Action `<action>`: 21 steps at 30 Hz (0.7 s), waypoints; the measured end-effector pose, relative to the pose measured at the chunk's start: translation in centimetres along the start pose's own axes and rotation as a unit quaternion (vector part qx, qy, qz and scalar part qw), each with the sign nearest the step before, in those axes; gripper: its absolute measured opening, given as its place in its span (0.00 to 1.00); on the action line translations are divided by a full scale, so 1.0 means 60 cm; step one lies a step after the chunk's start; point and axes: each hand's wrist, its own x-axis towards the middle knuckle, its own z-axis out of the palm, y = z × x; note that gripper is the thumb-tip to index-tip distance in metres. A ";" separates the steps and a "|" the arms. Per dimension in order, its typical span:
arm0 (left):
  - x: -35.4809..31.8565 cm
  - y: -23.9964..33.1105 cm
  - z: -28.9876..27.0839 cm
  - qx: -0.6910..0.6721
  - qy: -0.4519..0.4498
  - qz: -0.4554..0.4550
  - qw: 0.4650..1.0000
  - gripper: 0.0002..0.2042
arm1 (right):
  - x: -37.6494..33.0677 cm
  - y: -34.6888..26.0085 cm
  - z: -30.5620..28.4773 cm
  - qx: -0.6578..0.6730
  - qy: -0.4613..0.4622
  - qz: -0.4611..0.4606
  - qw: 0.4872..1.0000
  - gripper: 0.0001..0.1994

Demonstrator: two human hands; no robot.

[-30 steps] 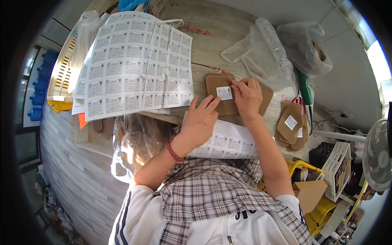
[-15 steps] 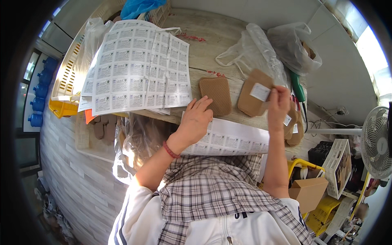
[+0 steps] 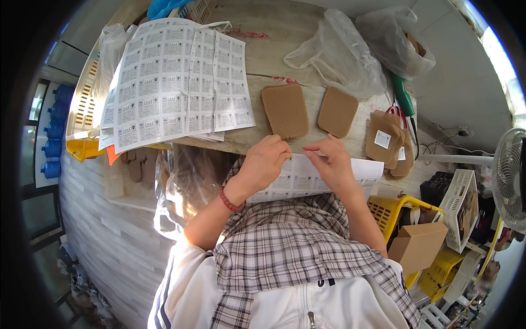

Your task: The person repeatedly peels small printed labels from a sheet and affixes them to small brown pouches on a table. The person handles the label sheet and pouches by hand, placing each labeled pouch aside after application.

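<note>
While both hands work at the counter (image 3: 307, 33) edge, we note the left hand (image 3: 264, 163) and right hand (image 3: 331, 164) resting on a sheet of labels (image 3: 307, 178) lying across our lap, fingers narrowly pinched at its top edge. Two blank brown pads (image 3: 285, 111) lie just beyond on the counter; labelled pads (image 3: 386, 141) are stacked to the right.

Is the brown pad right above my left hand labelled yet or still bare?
Bare. The brown pad shows only its ribbed surface, with no white label, unlike the stacked pads at right. The left hand isn't touching it.
</note>
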 end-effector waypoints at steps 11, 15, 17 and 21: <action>-0.017 -0.005 -0.004 -0.073 -0.010 -0.015 0.997 0.05 | 0.009 -0.004 0.032 0.220 -0.102 0.159 0.957 0.06; -0.023 -0.025 -0.005 -0.127 -0.052 -0.072 0.988 0.05 | 0.012 -0.008 0.031 0.264 -0.151 0.220 0.927 0.05; -0.020 -0.023 -0.008 -0.121 -0.053 -0.063 0.989 0.06 | 0.013 -0.002 0.035 0.275 -0.154 0.227 0.921 0.06; -0.015 -0.025 -0.012 -0.105 -0.082 -0.077 0.988 0.06 | 0.007 -0.002 0.038 0.199 -0.101 0.136 0.965 0.05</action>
